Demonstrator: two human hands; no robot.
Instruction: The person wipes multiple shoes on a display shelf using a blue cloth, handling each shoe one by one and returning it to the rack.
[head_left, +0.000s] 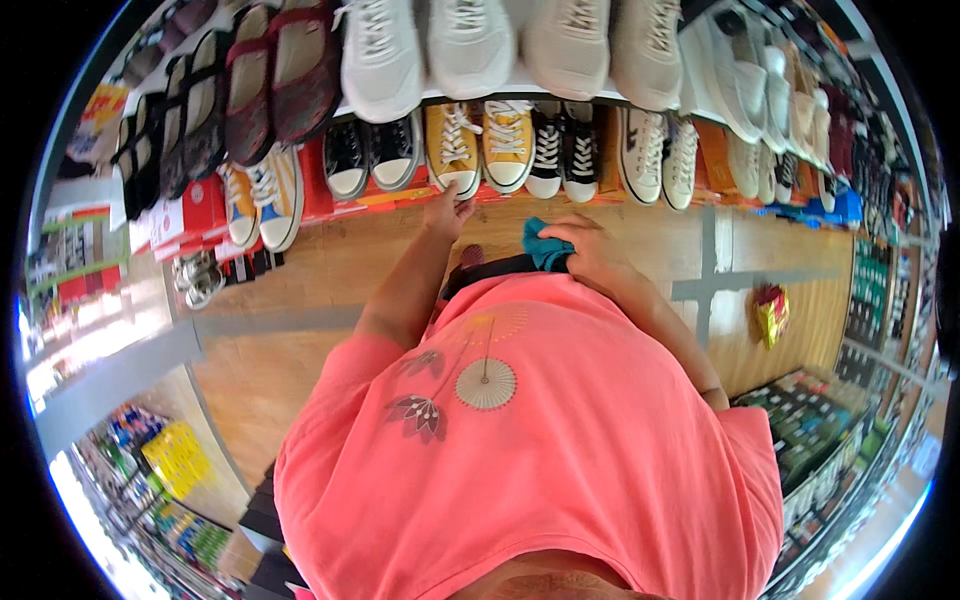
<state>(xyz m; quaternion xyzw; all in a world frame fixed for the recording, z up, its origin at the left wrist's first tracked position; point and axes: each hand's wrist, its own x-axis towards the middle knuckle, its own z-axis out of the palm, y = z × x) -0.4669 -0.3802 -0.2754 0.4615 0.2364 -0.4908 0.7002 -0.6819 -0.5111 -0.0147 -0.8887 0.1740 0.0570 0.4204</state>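
My left hand (448, 215) is at the toe of a yellow canvas sneaker (452, 146), with a fingertip on its white rubber cap and the other fingers curled at the front edge. Its mate, another yellow sneaker (508, 146) with white laces, stands just to the right. Bunched in my right hand (592, 247) is a teal cloth (541, 244), held close to my waist. Black sneakers with white toe caps (346, 161) flank the yellow pair on the left. A black pair with white laces (581, 154) stands on the right.
Above, a shelf (517, 84) holds white and beige sneakers (469, 52), with dark red strap shoes (304, 75) at left. Red shoe boxes (202, 210) sit under the lower row. A red-and-gold packet (771, 313) lies on the wooden floor (300, 277). Stacked boxes (806, 427) stand behind me at right.
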